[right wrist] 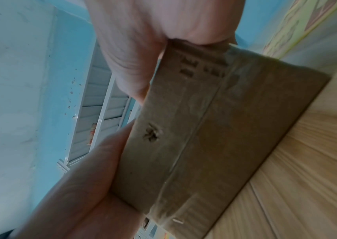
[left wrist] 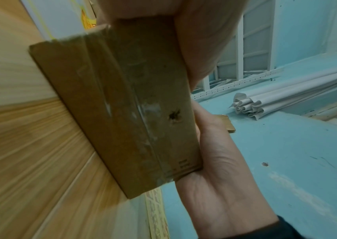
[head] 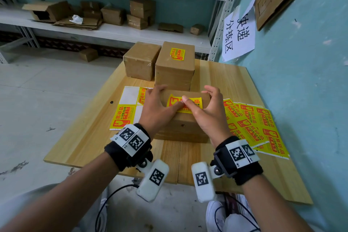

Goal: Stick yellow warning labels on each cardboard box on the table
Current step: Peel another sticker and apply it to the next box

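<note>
A small cardboard box [head: 182, 124] stands at the table's middle, with a yellow warning label [head: 196, 102] on its top face. My left hand [head: 159, 104] lies over the box's left top, fingers reaching the far edge, thumb pressing the label. My right hand [head: 204, 106] grips the right top, fingers curled at the far edge, thumb on the label beside the left thumb. In the wrist views the box's taped front face [left wrist: 122, 105] [right wrist: 194, 137] fills the frame. Behind stand a labelled taller box [head: 175, 73] and a plain box [head: 141, 62].
A partly used label sheet [head: 124, 115] lies left of the box, and several full yellow sheets [head: 254, 124] lie fanned out at its right by the blue wall. The wooden table [head: 84, 137] ends close in front. Shelves with more cartons stand behind.
</note>
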Tool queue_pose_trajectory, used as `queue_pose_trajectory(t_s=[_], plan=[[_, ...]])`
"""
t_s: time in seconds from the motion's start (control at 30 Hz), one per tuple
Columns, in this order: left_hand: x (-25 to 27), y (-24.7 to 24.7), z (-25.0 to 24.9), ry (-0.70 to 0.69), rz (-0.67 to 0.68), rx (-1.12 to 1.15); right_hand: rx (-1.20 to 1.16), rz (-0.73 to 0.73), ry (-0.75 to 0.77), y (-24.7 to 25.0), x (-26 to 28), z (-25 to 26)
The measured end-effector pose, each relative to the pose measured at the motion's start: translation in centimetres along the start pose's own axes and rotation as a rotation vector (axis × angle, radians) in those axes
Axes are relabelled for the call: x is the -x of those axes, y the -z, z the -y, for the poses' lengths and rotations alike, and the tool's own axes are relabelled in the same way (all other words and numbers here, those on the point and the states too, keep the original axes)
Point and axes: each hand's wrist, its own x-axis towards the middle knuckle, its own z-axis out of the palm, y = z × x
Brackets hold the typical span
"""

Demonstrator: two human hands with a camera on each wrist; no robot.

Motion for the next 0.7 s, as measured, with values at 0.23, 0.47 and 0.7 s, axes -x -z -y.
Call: queue_pose_trajectory(t_s=[0.23, 0.47, 0.7], plan=[[-0.18, -0.17, -0.17, 0.021, -0.046, 0.036, -0.028, -0.048, 0.014, -0.25, -0.46, -0.47], [-0.48, -0.34, -0.16, 0.049, -0.061, 0.074, -0.075, -0.059, 0.012, -0.30, -0.68, -0.77], [-0.58, -0.40, -0.08, 0.069, -0.060, 0.118, -0.109, -0.077, 0.029, -0.33, -0.60, -0.82]])
